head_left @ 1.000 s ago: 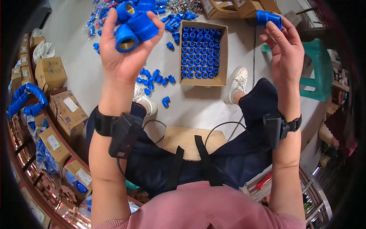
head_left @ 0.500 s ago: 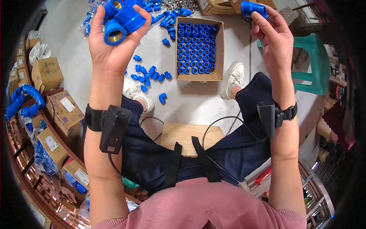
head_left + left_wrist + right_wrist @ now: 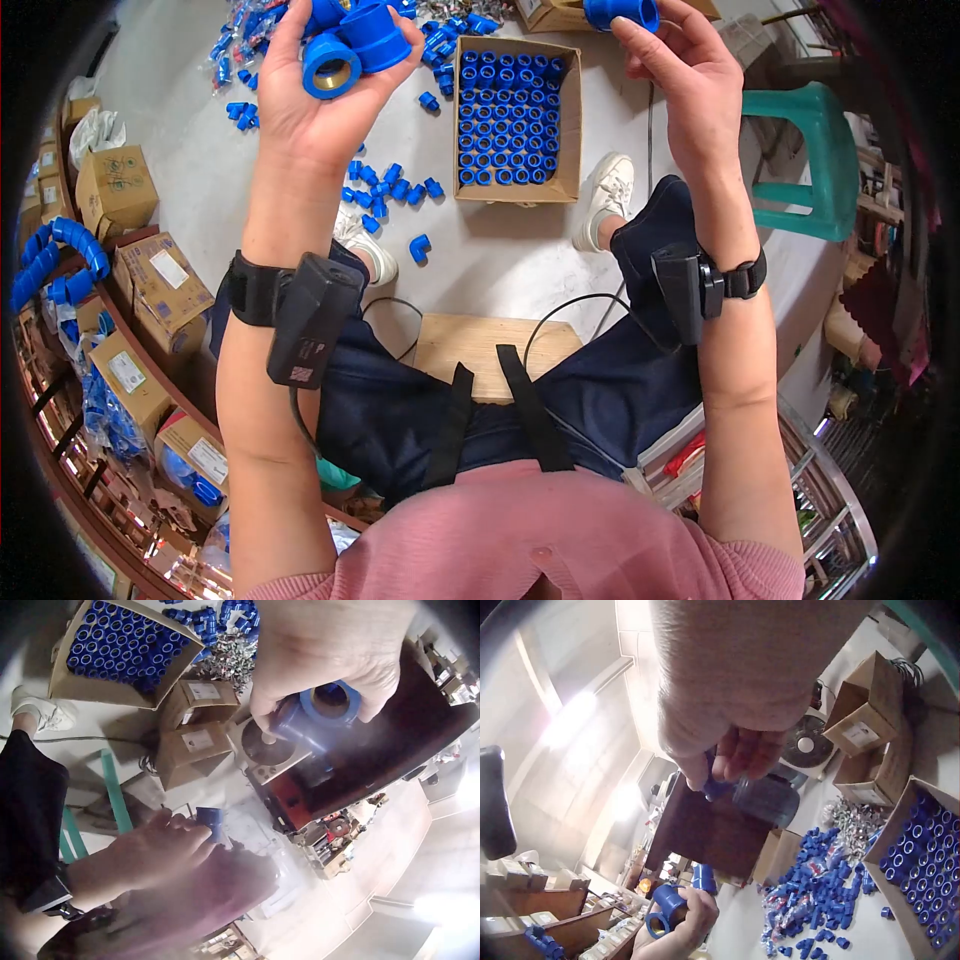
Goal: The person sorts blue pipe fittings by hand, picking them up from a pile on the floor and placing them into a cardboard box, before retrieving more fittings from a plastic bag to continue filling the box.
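In the head view my left hand holds several blue fittings in its palm, between thumb and fingers; one shows a brass-coloured threaded inside. My right hand pinches one blue fitting between thumb and fingers, at the top edge. Both hands are raised and far apart. The left wrist view shows a fitting under the left hand; the right wrist view shows the left hand with its fittings. An open carton of upright blue fittings stands on the floor between the hands.
Loose blue fittings lie on the floor left of the carton, with a bagged heap behind. A green stool stands at the right, a wooden board between the legs. Shelves with cartons line the left; cables cross the floor.
Both hands have moved up in the head view, the right one also leftward, still holding their fittings. The carton and floor have shifted slightly up and left in the picture.
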Available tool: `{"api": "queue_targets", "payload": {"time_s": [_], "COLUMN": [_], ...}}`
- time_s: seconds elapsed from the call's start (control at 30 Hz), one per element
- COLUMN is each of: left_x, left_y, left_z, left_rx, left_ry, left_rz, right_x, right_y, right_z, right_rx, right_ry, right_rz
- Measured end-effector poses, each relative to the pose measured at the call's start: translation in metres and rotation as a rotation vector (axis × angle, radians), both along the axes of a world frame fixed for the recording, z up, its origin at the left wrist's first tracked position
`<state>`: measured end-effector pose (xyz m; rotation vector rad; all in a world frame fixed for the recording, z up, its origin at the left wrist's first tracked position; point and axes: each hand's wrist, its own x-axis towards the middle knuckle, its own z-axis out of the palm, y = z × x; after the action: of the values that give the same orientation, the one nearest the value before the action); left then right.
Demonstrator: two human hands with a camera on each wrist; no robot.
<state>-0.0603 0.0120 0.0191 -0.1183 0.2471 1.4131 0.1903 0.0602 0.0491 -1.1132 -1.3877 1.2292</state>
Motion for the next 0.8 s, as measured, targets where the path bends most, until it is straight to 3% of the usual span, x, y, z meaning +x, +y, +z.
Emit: {"api": "queue_targets", "payload": {"time_s": [0.33,0.57,0.73,0.8], "left_x": [0.015,0.032,0.055,0.063], "left_y": [0.004,0.008,0.014,0.017], "left_z": [-0.014,-0.018,-0.018,-0.015], "left_rx": [-0.076,-0.186,-0.056,-0.108], "left_ry": [0.047,0.057,0.129,0.119], "left_rz": [-0.039,0.004,-0.037,-0.065], "right_x": [0.003,0.007,0.012,0.017], "right_y": [0.004,0.007,0.010,0.014], "right_z": [-0.007,-0.013,-0.026,-0.038], "right_rx": [0.006,-0.025,0.018,0.054], "right_ry": [0.025,-0.023,-0.012,-0.090], "right_rz": [0.069,-0.016,0.015,-0.021]}}
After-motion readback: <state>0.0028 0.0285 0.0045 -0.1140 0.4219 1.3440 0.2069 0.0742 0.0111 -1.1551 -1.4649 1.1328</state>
